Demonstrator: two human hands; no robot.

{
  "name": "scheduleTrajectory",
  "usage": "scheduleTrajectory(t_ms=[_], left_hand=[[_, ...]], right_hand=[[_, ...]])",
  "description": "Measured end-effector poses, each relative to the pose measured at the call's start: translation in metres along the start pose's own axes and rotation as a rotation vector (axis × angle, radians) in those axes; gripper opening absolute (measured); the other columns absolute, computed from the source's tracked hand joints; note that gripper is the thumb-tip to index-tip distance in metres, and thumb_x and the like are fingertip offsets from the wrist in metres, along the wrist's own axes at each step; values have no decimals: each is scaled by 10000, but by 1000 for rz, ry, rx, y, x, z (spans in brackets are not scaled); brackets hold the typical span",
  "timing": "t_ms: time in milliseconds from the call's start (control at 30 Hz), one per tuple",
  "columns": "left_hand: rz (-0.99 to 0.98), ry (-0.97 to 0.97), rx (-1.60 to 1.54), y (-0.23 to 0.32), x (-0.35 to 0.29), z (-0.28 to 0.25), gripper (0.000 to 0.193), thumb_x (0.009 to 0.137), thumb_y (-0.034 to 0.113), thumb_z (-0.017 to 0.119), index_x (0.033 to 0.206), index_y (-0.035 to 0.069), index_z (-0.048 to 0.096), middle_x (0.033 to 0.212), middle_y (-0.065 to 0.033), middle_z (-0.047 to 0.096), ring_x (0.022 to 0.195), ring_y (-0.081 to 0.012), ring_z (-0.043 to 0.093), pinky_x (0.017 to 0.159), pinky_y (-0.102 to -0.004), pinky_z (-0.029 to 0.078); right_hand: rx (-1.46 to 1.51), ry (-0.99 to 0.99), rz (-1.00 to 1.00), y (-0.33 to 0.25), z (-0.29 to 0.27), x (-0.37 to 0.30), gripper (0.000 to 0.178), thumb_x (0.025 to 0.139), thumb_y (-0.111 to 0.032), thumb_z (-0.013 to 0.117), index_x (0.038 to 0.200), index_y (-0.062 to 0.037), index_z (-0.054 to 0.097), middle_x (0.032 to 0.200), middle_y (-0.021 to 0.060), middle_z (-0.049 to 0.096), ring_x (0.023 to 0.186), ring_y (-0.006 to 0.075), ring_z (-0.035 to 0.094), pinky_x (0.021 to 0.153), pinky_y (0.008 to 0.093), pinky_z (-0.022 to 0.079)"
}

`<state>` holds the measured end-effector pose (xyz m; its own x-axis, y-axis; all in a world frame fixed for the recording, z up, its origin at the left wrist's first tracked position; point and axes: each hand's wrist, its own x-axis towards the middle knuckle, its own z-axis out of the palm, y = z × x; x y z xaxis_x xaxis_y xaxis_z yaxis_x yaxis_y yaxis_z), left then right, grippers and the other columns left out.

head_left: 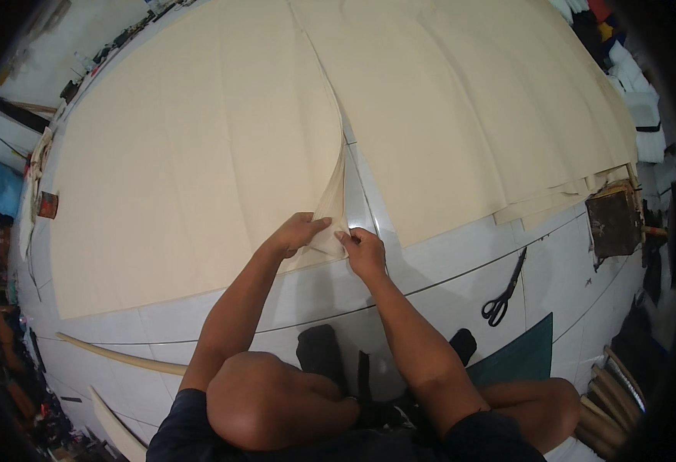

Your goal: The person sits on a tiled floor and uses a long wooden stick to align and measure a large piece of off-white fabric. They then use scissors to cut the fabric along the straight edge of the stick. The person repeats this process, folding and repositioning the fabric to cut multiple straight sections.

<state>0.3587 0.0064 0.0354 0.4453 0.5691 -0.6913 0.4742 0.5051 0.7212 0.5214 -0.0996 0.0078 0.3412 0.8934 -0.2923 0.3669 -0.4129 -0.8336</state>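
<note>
A large sheet of cream fabric (161, 169) lies spread over the white tiled floor. Its near right corner is lifted and turned up between my two hands. My left hand (299, 232) pinches the fold from the left, thumb on top. Just to its right, my right hand (365, 250) grips the corner's edge between thumb and fingers. A second cream fabric piece (461, 123) lies to the right, parted from the first by a narrow wedge of bare tile. Black-handled scissors (505, 291) rest on the floor to the right of my right forearm.
A dark block-shaped object (613, 222) sits at the right fabric's near right corner, and a small rusty tin (47, 205) at the left fabric's edge. Curved wooden strips (122, 356) lie at lower left. A dark green sheet (519, 354) is beside my knee. Clutter lines both sides.
</note>
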Motion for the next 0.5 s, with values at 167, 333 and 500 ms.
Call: scheduleTrajectory(t_ms=[167,333,500], left_hand=[[40,12,-72,-6,1,-2,468,955,379,633,1115,-61,636,969,-95,677,803,-157,606,704,-290,477],[52,24,-77,8,-17,6,480,957,351,632,1117,-102,627,1001,-148,683,881,-204,636,789,-352,508],[30,27,-36,8,-4,11,498,958,373,623,1139,-91,629,1008,-141,683,897,-203,630,801,-342,494]], right_hand=[[124,9,-17,20,2,9,396,924,-386,672,873,6,693,681,75,648,619,160,584,628,300,482],[466,285,188,19,7,13,387,893,-371,695,854,13,675,683,72,631,612,159,572,598,289,469],[-139,211,95,63,-17,27,395,830,-386,769,825,-5,664,677,107,622,639,226,613,643,388,501]])
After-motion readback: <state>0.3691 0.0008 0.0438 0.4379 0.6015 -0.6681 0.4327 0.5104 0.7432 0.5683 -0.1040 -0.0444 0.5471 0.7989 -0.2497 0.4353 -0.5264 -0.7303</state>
